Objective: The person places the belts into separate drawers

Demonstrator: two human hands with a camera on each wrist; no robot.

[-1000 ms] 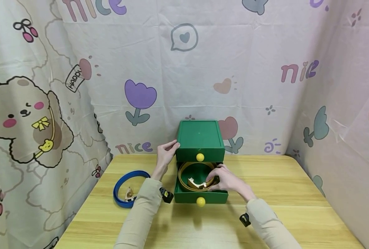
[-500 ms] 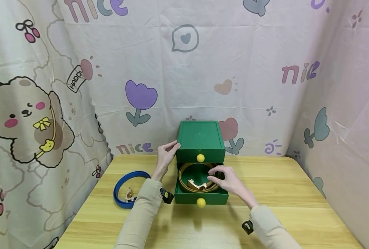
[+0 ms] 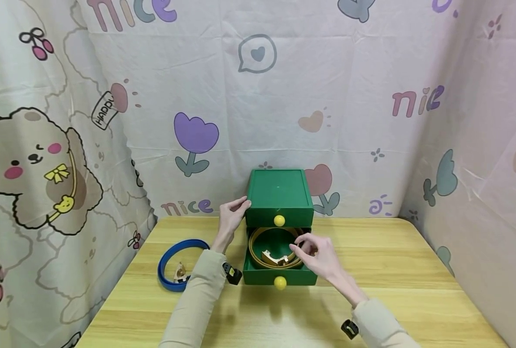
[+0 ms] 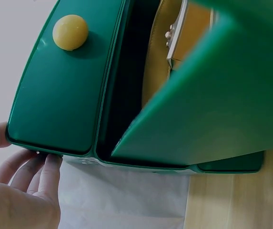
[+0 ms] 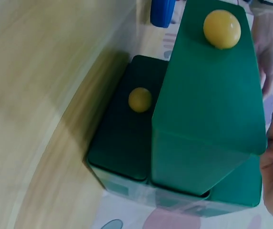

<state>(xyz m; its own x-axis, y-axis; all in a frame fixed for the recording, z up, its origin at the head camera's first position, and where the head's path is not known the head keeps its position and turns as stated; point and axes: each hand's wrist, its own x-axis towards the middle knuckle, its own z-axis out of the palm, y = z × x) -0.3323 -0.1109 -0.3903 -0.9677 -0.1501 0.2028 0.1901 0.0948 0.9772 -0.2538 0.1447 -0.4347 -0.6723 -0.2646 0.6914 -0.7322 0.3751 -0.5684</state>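
Note:
A green drawer box (image 3: 279, 187) with yellow knobs stands on the table, one drawer (image 3: 262, 277) pulled out. Inside it lies a coiled mustard-brown belt (image 3: 252, 247) with a gold buckle. My left hand (image 3: 230, 217) touches the box's upper left corner, its fingers fairly straight along the side in the left wrist view. Over the drawer's right side hovers my right hand (image 3: 321, 253), thumb and index finger apart, with nothing seen between them. It covers part of the drawer's right wall. In the right wrist view its fingers are loosely bent.
A coiled blue belt (image 3: 164, 258) with a gold buckle (image 3: 180, 273) lies on the table left of the box, partly behind my left forearm. Printed curtains (image 3: 258, 106) hang behind the table and along both sides. A closed bottom drawer (image 5: 122, 129) shows in the right wrist view.
My right hand has come away from the belt in the drawer, rising slightly and shifting right and toward me. My left hand stays at the box's corner.

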